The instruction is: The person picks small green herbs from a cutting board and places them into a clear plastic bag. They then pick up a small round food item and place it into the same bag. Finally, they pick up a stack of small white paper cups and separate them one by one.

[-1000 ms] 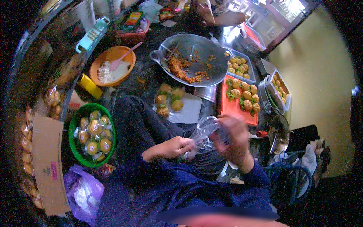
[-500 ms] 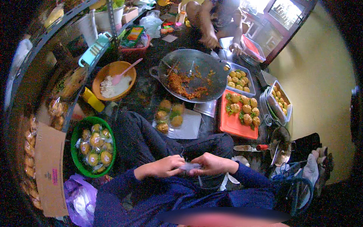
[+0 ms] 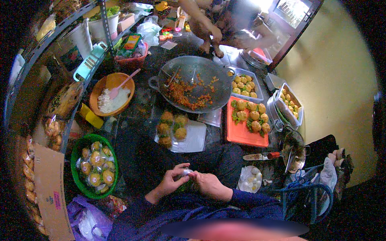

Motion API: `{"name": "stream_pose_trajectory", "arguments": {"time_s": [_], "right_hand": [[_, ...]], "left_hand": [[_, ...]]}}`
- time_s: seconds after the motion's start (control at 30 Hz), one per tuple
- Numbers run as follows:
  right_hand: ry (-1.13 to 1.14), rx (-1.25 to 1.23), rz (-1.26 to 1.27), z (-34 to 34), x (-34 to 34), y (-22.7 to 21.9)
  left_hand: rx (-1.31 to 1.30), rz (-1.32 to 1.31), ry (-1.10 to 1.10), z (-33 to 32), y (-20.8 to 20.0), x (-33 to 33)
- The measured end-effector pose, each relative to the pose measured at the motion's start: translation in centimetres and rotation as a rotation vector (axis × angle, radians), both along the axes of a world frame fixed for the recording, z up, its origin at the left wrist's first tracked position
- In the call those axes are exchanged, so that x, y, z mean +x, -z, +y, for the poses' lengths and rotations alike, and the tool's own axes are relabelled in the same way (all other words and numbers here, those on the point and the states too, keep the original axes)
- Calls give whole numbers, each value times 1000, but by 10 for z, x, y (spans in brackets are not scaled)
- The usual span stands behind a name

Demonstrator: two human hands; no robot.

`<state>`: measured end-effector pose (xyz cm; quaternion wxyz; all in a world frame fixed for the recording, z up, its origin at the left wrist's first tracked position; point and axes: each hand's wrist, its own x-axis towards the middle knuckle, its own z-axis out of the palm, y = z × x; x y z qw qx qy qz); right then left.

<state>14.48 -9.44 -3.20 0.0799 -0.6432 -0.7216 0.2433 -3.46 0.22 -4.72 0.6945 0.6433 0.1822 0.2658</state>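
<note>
Over my lap, my left hand (image 3: 171,184) curls its fingers around a small clear plastic bag (image 3: 186,172). Against it, my right hand (image 3: 212,187) is closed, with its fingertips pinching the plastic. Something green shows dimly between the hands; I cannot make out what it is. In front of my legs, several filled buns with lettuce (image 3: 181,133), apparently in clear wrap, lie on and beside a white lid (image 3: 196,138). To the right, more filled buns (image 3: 254,115) sit in rows on an orange tray (image 3: 248,138). A green basket (image 3: 75,168) of wrapped buns stands at my left.
A wok (image 3: 229,94) of orange-red filling stands ahead, beside a plastic box of buns (image 3: 244,85). On the left is an orange bowl (image 3: 95,88) of white food. A knife (image 3: 257,157) and a plate of egg pieces (image 3: 250,179) lie right. Another person (image 3: 209,30) sits opposite.
My hands have shifted left, and the left fingers have lifted and spread around the plastic. The egg plate shows more fully. The person opposite has moved their arms. My view has shifted slightly.
</note>
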Motion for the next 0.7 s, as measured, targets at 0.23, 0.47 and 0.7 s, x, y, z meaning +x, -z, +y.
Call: {"name": "stream_pose_trajectory", "arguments": {"time_s": [0.23,0.47,0.7], "right_hand": [[-99,-44,17,1,-7,-51],[107,197,526,18,6,-78],[-39,224,744,19,1,-48]], "left_hand": [[572,92,-11,1,-7,2],[289,90,10,-7,-17,0],[11,64,28,-1,-8,-6]]}}
